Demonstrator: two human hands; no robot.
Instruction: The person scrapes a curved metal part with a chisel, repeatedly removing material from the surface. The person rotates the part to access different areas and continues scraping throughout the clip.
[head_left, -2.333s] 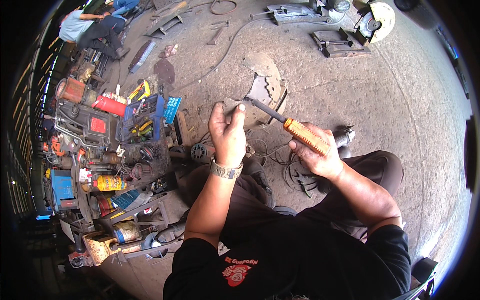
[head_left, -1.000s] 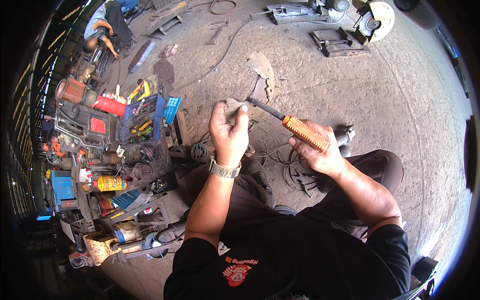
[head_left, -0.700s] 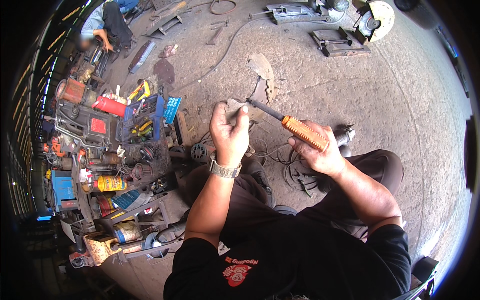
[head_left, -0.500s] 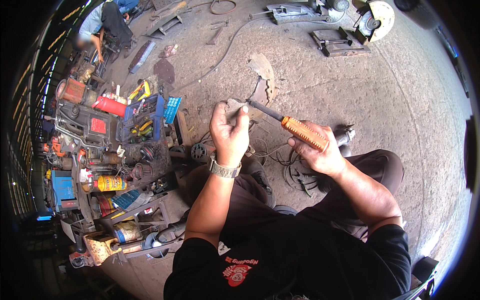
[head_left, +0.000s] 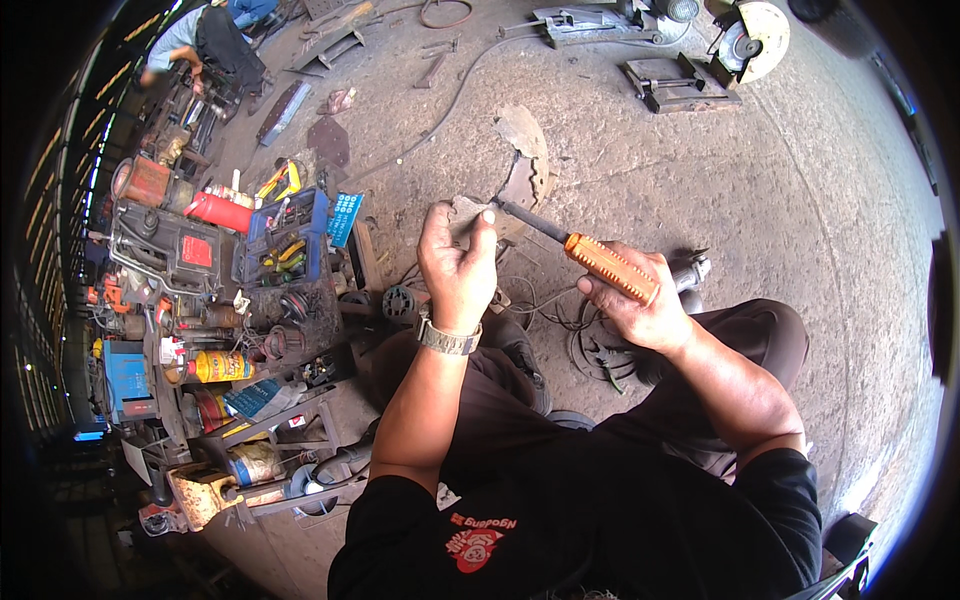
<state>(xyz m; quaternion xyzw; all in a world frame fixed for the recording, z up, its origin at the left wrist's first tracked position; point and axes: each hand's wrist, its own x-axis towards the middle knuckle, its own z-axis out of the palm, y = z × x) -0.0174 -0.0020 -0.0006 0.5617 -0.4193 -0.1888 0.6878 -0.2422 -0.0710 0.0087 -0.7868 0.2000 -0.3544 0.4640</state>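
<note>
My left hand (head_left: 460, 262), a watch on its wrist, pinches a thin grey metal piece (head_left: 466, 214) with an uneven edge between thumb and fingers. My right hand (head_left: 638, 303) is closed around the ribbed orange handle of a file (head_left: 608, 267). Its dark blade points up and left, and the tip meets the metal piece beside my left thumb. Just beyond lies a curved grey plate (head_left: 538, 140) with a notched inner edge; whether it joins the held piece is hidden by my fingers.
At left a cluttered bench carries a blue toolbox (head_left: 318, 262), a red bottle (head_left: 216, 211) and a yellow can (head_left: 221, 366). A cut-off saw (head_left: 752, 44) stands at the far right. Cables (head_left: 560, 316) and an angle grinder (head_left: 690, 272) lie near my legs. Another person (head_left: 205, 45) bends over at far left.
My left hand has shifted very slightly left with the metal piece; the file has barely moved. The other person at far left has drawn an arm back.
</note>
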